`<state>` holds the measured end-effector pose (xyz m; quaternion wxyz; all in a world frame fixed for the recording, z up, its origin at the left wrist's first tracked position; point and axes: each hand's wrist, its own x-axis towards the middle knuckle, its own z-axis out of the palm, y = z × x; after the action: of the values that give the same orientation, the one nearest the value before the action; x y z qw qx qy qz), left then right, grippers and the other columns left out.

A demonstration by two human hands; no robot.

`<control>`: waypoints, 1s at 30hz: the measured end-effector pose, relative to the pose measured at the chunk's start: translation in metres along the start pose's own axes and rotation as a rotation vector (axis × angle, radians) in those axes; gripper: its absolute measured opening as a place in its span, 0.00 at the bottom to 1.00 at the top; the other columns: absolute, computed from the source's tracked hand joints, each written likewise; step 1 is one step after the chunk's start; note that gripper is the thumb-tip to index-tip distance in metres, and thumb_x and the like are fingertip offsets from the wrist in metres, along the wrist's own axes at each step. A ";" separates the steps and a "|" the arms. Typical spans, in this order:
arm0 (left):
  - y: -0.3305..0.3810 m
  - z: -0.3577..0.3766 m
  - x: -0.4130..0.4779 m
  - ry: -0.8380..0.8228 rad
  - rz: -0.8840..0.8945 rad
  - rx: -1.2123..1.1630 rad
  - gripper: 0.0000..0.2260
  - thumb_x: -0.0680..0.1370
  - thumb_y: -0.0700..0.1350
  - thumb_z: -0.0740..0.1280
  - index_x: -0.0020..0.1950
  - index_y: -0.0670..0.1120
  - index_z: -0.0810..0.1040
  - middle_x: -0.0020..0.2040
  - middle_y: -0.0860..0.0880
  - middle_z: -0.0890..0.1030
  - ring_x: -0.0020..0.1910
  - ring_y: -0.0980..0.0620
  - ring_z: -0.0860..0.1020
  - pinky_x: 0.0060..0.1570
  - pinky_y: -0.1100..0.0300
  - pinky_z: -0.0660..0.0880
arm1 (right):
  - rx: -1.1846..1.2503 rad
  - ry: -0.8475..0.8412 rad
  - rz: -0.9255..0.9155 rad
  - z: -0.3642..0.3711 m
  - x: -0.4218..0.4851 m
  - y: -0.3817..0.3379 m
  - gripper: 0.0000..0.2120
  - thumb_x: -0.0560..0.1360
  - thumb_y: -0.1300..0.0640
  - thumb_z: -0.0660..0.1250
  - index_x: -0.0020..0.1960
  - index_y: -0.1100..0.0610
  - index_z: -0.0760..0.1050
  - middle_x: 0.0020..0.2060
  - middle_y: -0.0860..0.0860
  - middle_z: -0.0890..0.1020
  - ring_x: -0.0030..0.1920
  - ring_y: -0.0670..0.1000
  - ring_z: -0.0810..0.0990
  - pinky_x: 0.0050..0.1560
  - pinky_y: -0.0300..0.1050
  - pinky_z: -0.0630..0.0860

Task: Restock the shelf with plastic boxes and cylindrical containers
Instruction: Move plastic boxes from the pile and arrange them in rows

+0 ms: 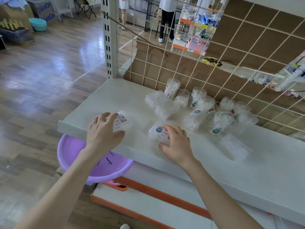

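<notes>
While each hand sits on a plastic box near the front of the shelf, arranging stock looks like the step in hand.

The left hand arches with spread fingers over the red-labelled box. Blur hides whether it grips or only touches it. The right hand curls its fingers over the top of the teal-sticker box, with its thumb at the near edge, so it appears to hold it. Both boxes lie flat on the shelf, well apart from each other. The cylindrical containers stand and lie jumbled at the back, against the wire grid. Next, I judge, each box needs sliding into a tidy row without knocking the containers, which would roll easily.
</notes>
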<state>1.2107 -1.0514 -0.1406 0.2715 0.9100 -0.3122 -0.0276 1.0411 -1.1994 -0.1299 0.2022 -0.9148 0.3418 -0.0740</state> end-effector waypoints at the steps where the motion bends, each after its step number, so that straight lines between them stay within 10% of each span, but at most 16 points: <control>1: -0.001 0.000 -0.001 0.011 -0.002 -0.009 0.27 0.69 0.46 0.69 0.68 0.49 0.69 0.66 0.45 0.70 0.64 0.41 0.66 0.61 0.51 0.64 | -0.008 0.007 0.009 0.001 -0.002 0.000 0.28 0.71 0.53 0.66 0.70 0.49 0.63 0.64 0.49 0.66 0.62 0.53 0.64 0.61 0.47 0.61; 13: 0.017 -0.001 -0.017 0.115 0.088 -0.327 0.22 0.67 0.42 0.75 0.60 0.45 0.77 0.58 0.46 0.76 0.55 0.42 0.73 0.53 0.56 0.68 | 0.043 0.105 0.049 -0.001 -0.018 0.008 0.26 0.72 0.54 0.66 0.69 0.50 0.65 0.64 0.49 0.66 0.63 0.52 0.62 0.60 0.45 0.58; 30: 0.182 0.067 -0.163 -0.199 0.390 -0.346 0.23 0.65 0.45 0.77 0.59 0.46 0.77 0.58 0.48 0.77 0.56 0.44 0.75 0.56 0.57 0.68 | 0.062 0.313 0.243 -0.081 -0.195 0.155 0.24 0.72 0.56 0.67 0.67 0.54 0.68 0.63 0.53 0.69 0.61 0.56 0.65 0.57 0.47 0.62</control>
<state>0.9644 -1.1074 -0.1240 0.3911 0.7657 -0.4970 -0.1168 0.7793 -1.2034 -0.1210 0.1824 -0.8374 0.4746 -0.2008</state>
